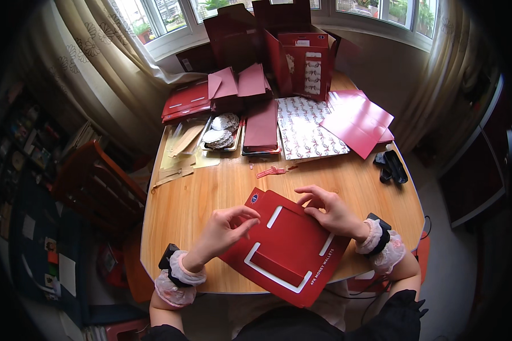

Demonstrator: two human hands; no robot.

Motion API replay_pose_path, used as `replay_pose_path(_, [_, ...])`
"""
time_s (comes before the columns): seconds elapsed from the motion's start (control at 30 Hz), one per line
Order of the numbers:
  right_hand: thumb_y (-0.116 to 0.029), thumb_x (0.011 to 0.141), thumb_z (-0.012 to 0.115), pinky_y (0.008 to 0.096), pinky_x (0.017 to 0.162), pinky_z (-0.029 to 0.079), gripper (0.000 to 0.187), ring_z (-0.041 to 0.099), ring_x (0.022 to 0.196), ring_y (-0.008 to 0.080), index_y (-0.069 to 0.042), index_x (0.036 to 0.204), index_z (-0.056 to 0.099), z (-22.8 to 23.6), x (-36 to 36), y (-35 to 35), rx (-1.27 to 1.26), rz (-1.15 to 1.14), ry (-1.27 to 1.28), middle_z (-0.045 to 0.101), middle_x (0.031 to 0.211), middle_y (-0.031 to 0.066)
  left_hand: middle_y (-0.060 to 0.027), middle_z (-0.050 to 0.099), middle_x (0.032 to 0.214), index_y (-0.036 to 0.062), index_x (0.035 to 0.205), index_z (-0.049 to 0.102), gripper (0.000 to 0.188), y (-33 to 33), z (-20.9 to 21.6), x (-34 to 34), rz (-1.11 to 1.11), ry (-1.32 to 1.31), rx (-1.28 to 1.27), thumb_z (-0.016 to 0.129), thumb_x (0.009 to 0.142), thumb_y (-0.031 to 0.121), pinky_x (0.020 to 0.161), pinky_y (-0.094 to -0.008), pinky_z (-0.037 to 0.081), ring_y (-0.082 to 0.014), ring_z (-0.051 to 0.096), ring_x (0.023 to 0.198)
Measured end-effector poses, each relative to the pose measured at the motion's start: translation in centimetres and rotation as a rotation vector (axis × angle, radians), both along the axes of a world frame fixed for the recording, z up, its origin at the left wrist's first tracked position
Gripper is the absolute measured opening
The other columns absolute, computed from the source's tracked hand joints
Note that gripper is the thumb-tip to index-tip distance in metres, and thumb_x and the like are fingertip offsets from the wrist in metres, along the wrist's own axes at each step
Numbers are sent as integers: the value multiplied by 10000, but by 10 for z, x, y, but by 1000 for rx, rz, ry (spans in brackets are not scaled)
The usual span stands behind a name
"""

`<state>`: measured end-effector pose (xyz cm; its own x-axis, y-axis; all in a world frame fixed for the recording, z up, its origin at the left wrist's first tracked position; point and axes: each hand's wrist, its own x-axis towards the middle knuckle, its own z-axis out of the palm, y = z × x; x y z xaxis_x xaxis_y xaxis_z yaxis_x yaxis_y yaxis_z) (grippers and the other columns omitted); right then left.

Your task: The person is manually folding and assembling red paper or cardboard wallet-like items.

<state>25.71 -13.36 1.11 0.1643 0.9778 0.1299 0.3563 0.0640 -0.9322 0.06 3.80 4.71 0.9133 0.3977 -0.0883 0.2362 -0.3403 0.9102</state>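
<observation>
We had a flat red card folder (287, 244) lying at the near edge of the surface (182, 204), overhanging it a little. Our left hand (224, 230) pinched its left edge with fingers narrowed; our right hand (330, 210) pressed curled fingers onto its top right edge. The folder looked unfolded as yet — slots open, flaps flat. Toward the far edge sat finished-looking red boxes (233, 85), red sheets (355, 119) and patterned paper (307, 128) — plenty left, we judged.
</observation>
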Motion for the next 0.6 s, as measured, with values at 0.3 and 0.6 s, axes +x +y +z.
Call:
replay_pose_path(0.3, [142,904,596,330,923,587,617,731,1024,228,-40,1481,475,1,-5,3,13,78,17,602,1368,180,-214,575,1469,45,1307,454,333,-15,-10,11,24,45,-328,641,1033,76,625,-221,556,-198,754,980])
replay_pose_path(0.6, [150,899,585,336,935,581,605,726,1034,240,-33,1468,490,-4,-5,2,15,78,-9,585,1362,178,-201,563,1491,63,1357,446,344,-6,3,17,69,38,-797,605,1063,146,532,-158,477,-238,750,1076])
